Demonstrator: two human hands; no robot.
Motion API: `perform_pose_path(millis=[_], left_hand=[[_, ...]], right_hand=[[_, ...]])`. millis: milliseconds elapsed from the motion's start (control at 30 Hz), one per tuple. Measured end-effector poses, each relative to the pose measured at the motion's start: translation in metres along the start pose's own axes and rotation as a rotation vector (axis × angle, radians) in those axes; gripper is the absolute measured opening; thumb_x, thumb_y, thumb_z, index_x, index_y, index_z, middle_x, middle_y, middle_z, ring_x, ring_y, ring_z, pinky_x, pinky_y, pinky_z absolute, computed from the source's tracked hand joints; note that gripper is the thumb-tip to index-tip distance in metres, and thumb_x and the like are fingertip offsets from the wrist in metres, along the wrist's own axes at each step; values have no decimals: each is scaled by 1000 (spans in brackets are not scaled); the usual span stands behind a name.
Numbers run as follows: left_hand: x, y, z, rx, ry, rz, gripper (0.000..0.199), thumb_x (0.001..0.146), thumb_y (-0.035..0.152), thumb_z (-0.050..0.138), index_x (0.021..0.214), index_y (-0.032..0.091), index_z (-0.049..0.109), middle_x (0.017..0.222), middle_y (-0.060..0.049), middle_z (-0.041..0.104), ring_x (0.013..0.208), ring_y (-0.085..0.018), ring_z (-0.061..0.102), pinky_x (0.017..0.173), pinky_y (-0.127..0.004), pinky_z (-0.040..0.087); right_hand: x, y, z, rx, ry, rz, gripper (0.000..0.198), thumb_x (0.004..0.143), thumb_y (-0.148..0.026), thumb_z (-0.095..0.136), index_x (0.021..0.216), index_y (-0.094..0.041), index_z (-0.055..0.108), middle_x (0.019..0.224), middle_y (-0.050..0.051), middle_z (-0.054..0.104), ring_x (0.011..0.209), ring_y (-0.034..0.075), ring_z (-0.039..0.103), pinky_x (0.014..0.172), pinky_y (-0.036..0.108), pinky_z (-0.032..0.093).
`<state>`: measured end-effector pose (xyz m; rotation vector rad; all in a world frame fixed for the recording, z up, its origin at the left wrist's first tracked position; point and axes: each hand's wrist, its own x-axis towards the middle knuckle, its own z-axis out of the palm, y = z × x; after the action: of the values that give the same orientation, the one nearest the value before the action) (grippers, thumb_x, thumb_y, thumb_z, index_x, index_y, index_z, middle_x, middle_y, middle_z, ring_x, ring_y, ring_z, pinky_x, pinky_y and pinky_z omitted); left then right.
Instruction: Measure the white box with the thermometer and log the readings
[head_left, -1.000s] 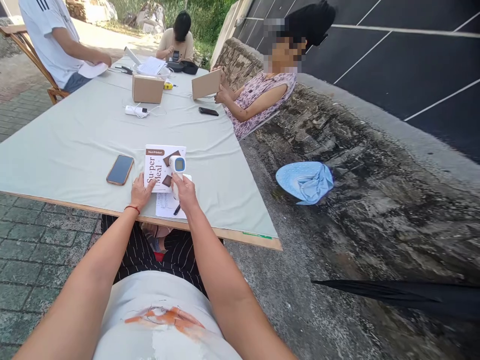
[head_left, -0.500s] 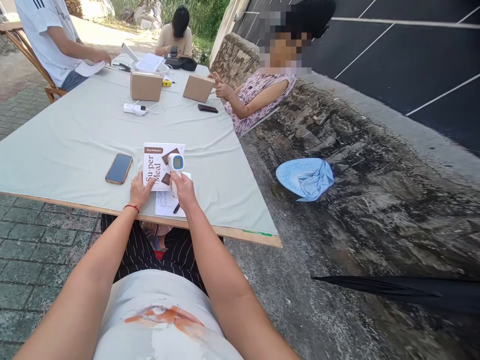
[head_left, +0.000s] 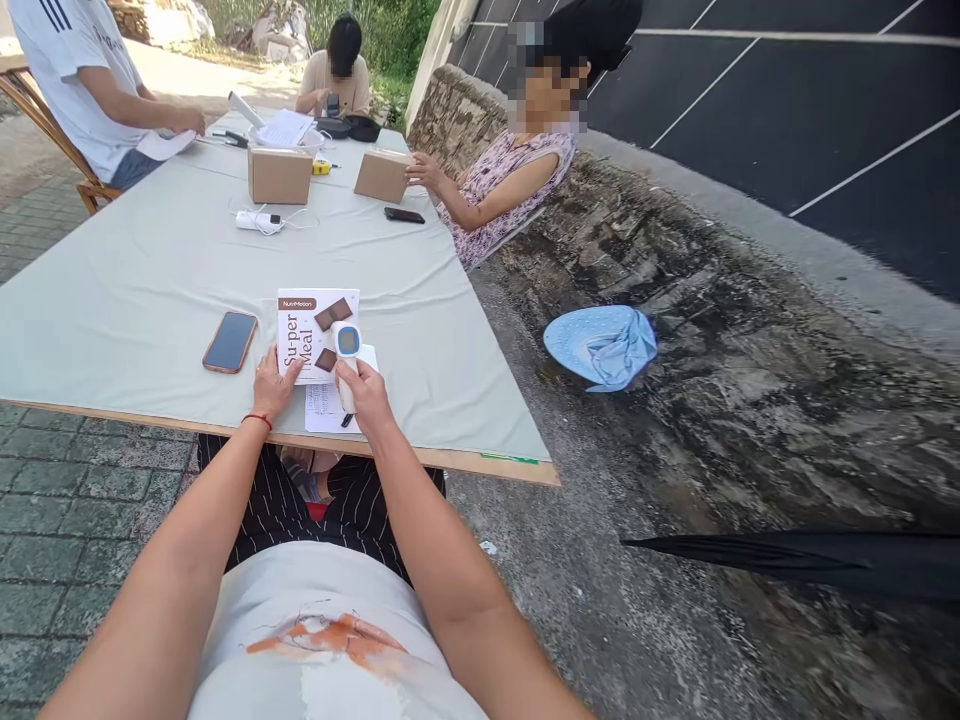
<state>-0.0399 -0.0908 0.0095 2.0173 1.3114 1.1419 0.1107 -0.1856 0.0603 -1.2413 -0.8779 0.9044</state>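
My right hand (head_left: 367, 393) is closed around the handle of a white infrared thermometer (head_left: 348, 350). Its blue-framed screen faces up toward me. A white printed box (head_left: 298, 330) with brown lettering and pictures of brown bars is in my left hand (head_left: 274, 387), gripped at its lower left edge with the thumb on the front. The thermometer covers part of the box's right side. Beneath them, partly hidden, lies a sheet of paper with writing (head_left: 321, 405). A black pen (head_left: 346, 420) pokes out beside my right hand.
On the cloth-covered table (head_left: 150, 310) lie a phone (head_left: 230, 342), a white device with a cable (head_left: 259, 221), a dark phone (head_left: 404, 215) and two cartons (head_left: 279, 177). People sit around the far sides. A blue hat (head_left: 600, 347) is off to the right.
The thermometer has dropped slightly against the box. The person at right has brought a hand onto the nearby carton. My view has shifted a little.
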Motion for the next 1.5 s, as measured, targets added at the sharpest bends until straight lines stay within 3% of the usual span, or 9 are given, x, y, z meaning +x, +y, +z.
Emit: perform_pose_path(millis=[333, 567, 667, 767, 833, 967, 1100, 1233, 1500], left_hand=[[5, 0, -3, -61, 3, -21, 52, 89, 57, 54, 125, 19, 56, 117, -14, 65, 111, -31, 59, 98, -48, 45], [6, 7, -9, -74, 5, -42, 52, 87, 58, 55, 121, 18, 59, 116, -14, 66, 113, -33, 60, 99, -51, 46], [10, 11, -17, -209, -46, -79, 54, 83, 57, 63, 122, 20, 58, 119, -13, 67, 115, -32, 61, 101, -50, 47], [23, 15, -31, -433, -234, -207, 67, 68, 50, 81, 124, 21, 58, 121, -11, 69, 114, -31, 64, 101, -50, 49], [33, 17, -42, -509, -390, -316, 72, 55, 42, 90, 117, 19, 61, 117, -12, 71, 112, -33, 66, 103, -53, 48], [55, 23, -52, -574, -472, -337, 68, 50, 35, 93, 111, 18, 66, 115, -11, 73, 111, -33, 66, 105, -59, 46], [91, 26, -35, -703, -263, -276, 64, 54, 35, 91, 109, 17, 64, 119, -11, 72, 117, -31, 64, 108, -52, 46], [134, 22, -3, -670, -108, -270, 60, 56, 26, 87, 107, 17, 57, 119, -9, 69, 114, -27, 65, 104, -48, 50], [156, 1, 46, -464, -211, -179, 54, 61, 25, 80, 109, 19, 56, 114, -8, 68, 113, -27, 63, 101, -46, 53]], right_hand=[[-64, 6, -39, 100, 142, 83, 39, 69, -56, 70, 77, -19, 59, 66, -4, 50, 62, 11, 42, 61, 25, 37], [-79, 1, -54, 33, 174, 47, 41, 71, -59, 68, 79, -19, 61, 69, -2, 54, 65, 13, 45, 63, 25, 38], [-73, 7, -64, -13, 167, 40, 44, 74, -60, 64, 87, -18, 65, 75, 0, 62, 70, 15, 51, 68, 27, 43], [-53, 16, -85, -220, 180, 36, 50, 76, -61, 62, 99, -17, 67, 91, 4, 70, 84, 20, 59, 76, 30, 47], [-34, 22, -103, -505, 214, 82, 50, 76, -57, 62, 106, -17, 67, 103, 8, 71, 93, 23, 60, 81, 33, 47], [-2, 27, -138, -1073, 224, 215, 47, 82, -47, 61, 121, -20, 63, 120, 12, 68, 108, 27, 60, 85, 35, 45], [10, 29, -156, -1293, 99, 207, 44, 86, -46, 59, 121, -19, 63, 115, 13, 68, 107, 28, 60, 83, 34, 43], [14, 38, -159, -1297, 89, 177, 45, 87, -47, 59, 123, -19, 61, 112, 13, 68, 105, 26, 61, 81, 32, 42], [52, 54, -146, -1182, 208, 134, 45, 84, -49, 60, 118, -19, 64, 107, 12, 67, 99, 27, 60, 75, 33, 42]])
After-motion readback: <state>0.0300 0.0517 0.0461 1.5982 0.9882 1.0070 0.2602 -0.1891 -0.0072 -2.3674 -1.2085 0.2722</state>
